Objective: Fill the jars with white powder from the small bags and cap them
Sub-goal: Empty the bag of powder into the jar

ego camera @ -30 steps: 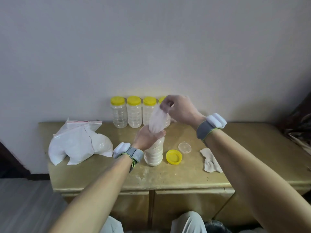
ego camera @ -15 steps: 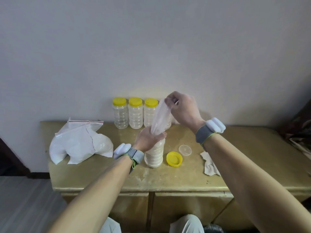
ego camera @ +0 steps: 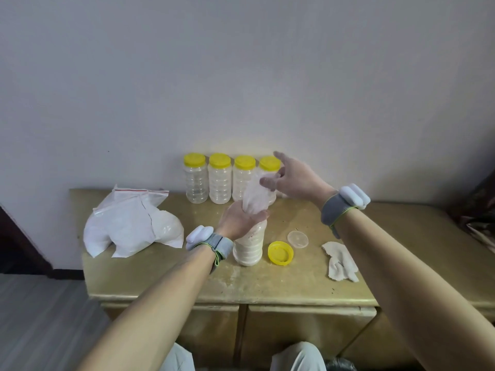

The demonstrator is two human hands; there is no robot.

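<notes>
Head view looks down on a yellowish, glossy cabinet surface (ego camera: 294, 285) set against a pale wall. Near its middle stands a clear ribbed plastic jar (ego camera: 249, 247), uncapped and filled almost to the neck with white powder. The left hand (ego camera: 238, 220) is wrapped round the jar's mouth, with its fingers curled about the lower end of a small clear plastic bag (ego camera: 255, 195). The bag stands upended over the opening and looks limp and nearly empty.

The right hand (ego camera: 294, 180) is raised beside the top of the bag with its fingers spread and straight, holding nothing. Motion blur hides whether a fingertip touches the film. Both wrists wear grey bands with white pods.

A round yellow screw lid (ego camera: 280, 252) lies just right of the jar, and a clear plastic inner disc (ego camera: 297, 239) lies near the lid. A crumpled white cloth (ego camera: 341, 261) sits further right. Four clear jars with yellow caps (ego camera: 220, 179) stand in a row along the wall. A large zip-top bag of white powder (ego camera: 131, 226) slumps at the left of the surface.
</notes>
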